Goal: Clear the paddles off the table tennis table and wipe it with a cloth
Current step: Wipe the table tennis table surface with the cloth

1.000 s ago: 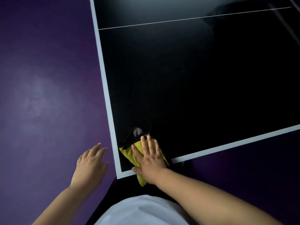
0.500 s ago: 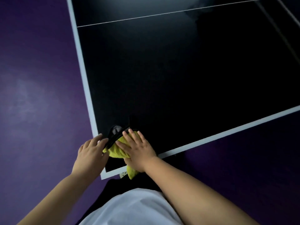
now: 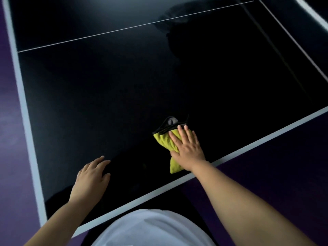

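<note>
- Yellow cloth (image 3: 165, 142), folded into a pad, lies on the table tennis table (image 3: 110, 89) near its near edge line (image 3: 266, 139), under the right hand (image 3: 188, 150). The step in hand looks like the wiping itself.
- To wipe well, I would keep the palm flat and the weight even, so the whole pad drags rather than one corner. Strokes should be long and overlapping, running parallel to the edge line and working away from the body.
- The cloth's tail pokes out behind the wrist. It is better tucked in, or it may bunch and leave streaks on the dark, glossy top.
- The right hand is spread flat, fingers straight and close together, pressing down on the cloth rather than gripping it.
- The left hand (image 3: 92, 176) holds nothing. Its fingers are loosely extended, low over or resting on the bare table well left of the cloth; I cannot tell if it touches. It could serve as a brace.
- A dark, black-edged thing (image 3: 170, 123) sits at the cloth's far end, touching the fingertips (image 3: 182, 128). I cannot make out what it is.
- No paddle shows on the part of the table in view.
- Beyond the table's white border is purple floor (image 3: 8, 148).
</note>
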`<state>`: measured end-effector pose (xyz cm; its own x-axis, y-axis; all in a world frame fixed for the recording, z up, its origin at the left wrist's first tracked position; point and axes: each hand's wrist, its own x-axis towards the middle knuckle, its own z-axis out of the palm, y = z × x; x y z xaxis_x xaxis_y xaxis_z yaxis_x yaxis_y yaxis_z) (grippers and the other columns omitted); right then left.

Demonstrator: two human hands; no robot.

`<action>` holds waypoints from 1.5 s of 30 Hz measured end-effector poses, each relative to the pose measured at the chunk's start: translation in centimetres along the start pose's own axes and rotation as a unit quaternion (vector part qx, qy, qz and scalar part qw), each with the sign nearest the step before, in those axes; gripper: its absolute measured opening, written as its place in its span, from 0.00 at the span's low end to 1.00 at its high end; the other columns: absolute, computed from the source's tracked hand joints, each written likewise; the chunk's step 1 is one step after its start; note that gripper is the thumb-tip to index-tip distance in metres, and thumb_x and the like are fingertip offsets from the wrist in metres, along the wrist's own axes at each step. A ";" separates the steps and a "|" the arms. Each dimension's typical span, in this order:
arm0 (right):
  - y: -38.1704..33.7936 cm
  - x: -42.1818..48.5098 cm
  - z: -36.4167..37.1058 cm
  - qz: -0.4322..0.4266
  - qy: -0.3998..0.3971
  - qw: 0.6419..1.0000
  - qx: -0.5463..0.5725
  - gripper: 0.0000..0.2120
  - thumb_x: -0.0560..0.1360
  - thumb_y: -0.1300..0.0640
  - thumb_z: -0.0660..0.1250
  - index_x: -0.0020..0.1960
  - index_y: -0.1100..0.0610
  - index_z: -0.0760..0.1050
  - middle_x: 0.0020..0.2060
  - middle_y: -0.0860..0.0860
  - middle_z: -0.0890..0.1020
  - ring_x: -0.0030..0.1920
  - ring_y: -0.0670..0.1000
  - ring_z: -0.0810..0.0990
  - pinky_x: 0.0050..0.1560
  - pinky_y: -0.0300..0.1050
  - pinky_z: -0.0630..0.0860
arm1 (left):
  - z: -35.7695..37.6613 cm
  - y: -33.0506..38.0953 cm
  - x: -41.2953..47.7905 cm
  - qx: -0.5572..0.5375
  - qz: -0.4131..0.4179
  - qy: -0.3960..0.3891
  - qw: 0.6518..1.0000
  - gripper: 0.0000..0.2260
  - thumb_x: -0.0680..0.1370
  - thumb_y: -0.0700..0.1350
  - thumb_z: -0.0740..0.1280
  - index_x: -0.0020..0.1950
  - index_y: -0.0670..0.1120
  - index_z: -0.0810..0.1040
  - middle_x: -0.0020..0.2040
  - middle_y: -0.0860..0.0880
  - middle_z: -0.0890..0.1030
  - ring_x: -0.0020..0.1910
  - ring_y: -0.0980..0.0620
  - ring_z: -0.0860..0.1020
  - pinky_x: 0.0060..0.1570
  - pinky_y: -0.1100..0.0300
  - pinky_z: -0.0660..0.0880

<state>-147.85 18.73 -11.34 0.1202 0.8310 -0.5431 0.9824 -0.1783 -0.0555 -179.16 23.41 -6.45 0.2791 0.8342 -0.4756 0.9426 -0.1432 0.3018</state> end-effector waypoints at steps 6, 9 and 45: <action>8.9 2.6 -2.7 0.092 0.025 0.995 0.040 0.34 0.80 0.38 0.50 0.75 0.39 0.29 0.75 0.49 0.29 0.75 0.53 0.28 0.74 0.54 0.31 | 0.8 2.5 0.8 -0.044 -0.047 0.021 0.998 0.18 0.74 0.39 0.68 0.64 0.45 0.76 0.66 0.47 0.75 0.64 0.44 0.71 0.64 0.49 0.66; 9.6 4.3 -3.6 0.176 0.061 0.978 0.092 0.35 0.79 0.39 0.54 0.78 0.40 0.37 0.78 0.50 0.34 0.77 0.54 0.31 0.74 0.55 0.33 | 1.1 2.4 0.4 -0.056 -0.067 0.023 0.996 0.18 0.74 0.40 0.68 0.64 0.45 0.76 0.66 0.47 0.75 0.64 0.44 0.71 0.64 0.49 0.66; -40.4 1.7 3.3 -0.201 -0.019 0.976 -0.077 0.32 0.82 0.39 0.49 0.77 0.42 0.32 0.76 0.55 0.30 0.73 0.58 0.24 0.72 0.60 0.28 | -2.6 -24.8 -7.1 -0.106 -0.136 0.036 0.984 0.16 0.76 0.40 0.65 0.63 0.48 0.76 0.60 0.50 0.74 0.61 0.48 0.72 0.54 0.56 0.71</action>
<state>-187.81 25.58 -12.81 -0.2829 0.7968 -0.5339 0.9590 0.2432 -0.1453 -204.98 22.47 -8.39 0.0009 0.8630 -0.5053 0.9194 0.1980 0.3399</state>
